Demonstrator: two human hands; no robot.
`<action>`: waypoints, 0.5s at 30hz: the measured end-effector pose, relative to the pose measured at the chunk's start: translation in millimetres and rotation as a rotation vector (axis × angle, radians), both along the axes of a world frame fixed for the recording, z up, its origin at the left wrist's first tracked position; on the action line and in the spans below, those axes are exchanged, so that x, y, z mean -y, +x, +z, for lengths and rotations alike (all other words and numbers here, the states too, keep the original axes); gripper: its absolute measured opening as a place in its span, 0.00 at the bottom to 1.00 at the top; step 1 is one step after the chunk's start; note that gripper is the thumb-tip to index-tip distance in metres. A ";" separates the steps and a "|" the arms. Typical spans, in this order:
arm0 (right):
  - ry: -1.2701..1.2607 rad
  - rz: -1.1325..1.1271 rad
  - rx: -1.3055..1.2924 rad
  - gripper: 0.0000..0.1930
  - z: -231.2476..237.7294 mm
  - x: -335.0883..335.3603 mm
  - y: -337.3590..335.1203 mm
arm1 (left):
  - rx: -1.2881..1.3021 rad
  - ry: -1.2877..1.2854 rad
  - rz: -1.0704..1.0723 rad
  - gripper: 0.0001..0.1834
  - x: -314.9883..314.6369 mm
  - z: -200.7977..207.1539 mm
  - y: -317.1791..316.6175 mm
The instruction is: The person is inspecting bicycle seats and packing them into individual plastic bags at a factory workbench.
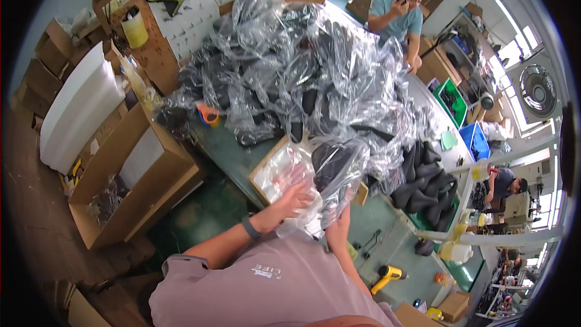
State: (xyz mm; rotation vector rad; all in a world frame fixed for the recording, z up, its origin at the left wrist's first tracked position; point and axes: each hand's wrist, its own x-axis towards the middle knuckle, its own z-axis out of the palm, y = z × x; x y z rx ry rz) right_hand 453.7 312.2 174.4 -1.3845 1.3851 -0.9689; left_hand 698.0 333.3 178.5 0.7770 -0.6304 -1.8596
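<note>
My left hand (296, 200) lies with its fingers stretched out over a stack of clear plastic bags (279, 172), which rests in a shallow cardboard box (260, 174). Just right of it, my right hand (339, 225) grips the lower edge of a clear bag with a black bicycle saddle (333, 166) inside. Part of that hand's grip is hidden by the plastic. Beyond both hands rises a large heap of bagged black saddles (302, 66). Unbagged black saddles (426, 184) are piled to the right.
An open carton (136, 175) with white foam stands at the left. On the green table (387, 248) lie a yellow heat gun (388, 277) and an orange tape roll (209, 115). Green (451, 100) and blue bins (475, 140) stand far right. A person (396, 18) sits beyond the heap.
</note>
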 end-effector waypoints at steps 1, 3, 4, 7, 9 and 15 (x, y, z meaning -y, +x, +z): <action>-0.175 0.083 -0.083 0.32 -15.3 8.4 1.8 | 0.093 -0.169 0.050 0.46 15.6 -5.2 -17.4; -0.281 0.171 -0.069 0.28 56.4 14.2 29.1 | 0.451 -0.261 0.240 0.57 66.1 23.2 -26.8; -0.409 0.230 -0.231 0.26 66.9 17.0 28.9 | 0.372 -0.249 0.270 0.56 93.2 35.6 -16.9; -0.557 0.204 -0.308 0.21 95.9 27.8 35.9 | 0.093 -0.219 0.260 0.47 199.0 103.4 37.2; -0.210 0.168 -0.119 0.22 87.5 22.1 17.6 | 0.218 -0.236 0.166 0.34 302.0 123.1 96.7; -0.070 0.167 -0.343 0.24 30.1 -22.1 -36.6 | -0.124 0.121 1.102 0.23 480.3 50.4 292.3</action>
